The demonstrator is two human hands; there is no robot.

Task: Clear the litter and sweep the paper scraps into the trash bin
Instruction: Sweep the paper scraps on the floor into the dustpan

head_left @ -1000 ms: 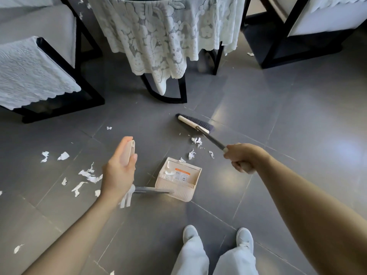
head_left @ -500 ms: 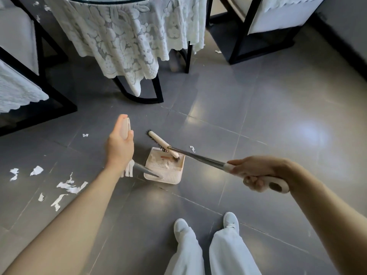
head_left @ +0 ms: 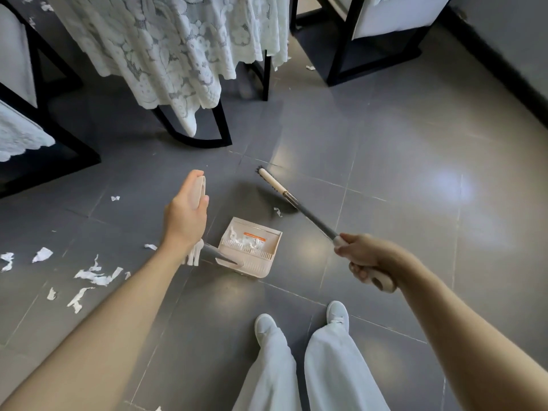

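A beige dustpan (head_left: 268,264) stands on the grey tile floor in front of my feet, with white paper scraps (head_left: 243,240) lying inside it. My left hand (head_left: 185,216) grips the top of the dustpan's long handle (head_left: 199,188). My right hand (head_left: 363,258) grips the beige end of the broom handle (head_left: 314,221). The broom head (head_left: 271,182) is lifted just beyond the pan. One small scrap (head_left: 277,211) lies on the floor between the broom head and the pan. Several torn scraps (head_left: 95,274) are scattered on the tiles to the left.
A table with a white lace cloth (head_left: 178,48) and black legs stands ahead. Black-framed chairs stand at the left (head_left: 44,143) and at the upper right (head_left: 370,54). A dark wall base (head_left: 504,69) runs along the right. My white shoes (head_left: 265,324) are near the bottom.
The broom head swept the scraps into the dustpan, then lifted out and moved back beyond it. The view has shifted to the right. My left hand has kept its grip.
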